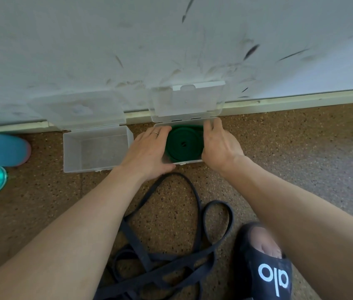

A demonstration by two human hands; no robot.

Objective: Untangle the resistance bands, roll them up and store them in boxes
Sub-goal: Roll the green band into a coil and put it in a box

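My left hand (147,151) and right hand (220,144) flanked the clear box (189,162) against the wall (106,50), fingers lying relaxed along its two ends and gripping nothing, as the rolled green band (184,146) sat coiled inside between them, lid (187,100) tipped up beyond my fingertips. One band looked stored. A second clear box (97,148), just left of my left hand, stood open with no band in it. The black band (171,245) lay tangled on the cork floor (301,159) below my wrists, not yet untangled or rolled, by my reckoning the bulk of the remaining work. The slide sandal (264,263) near my right forearm read "alo".
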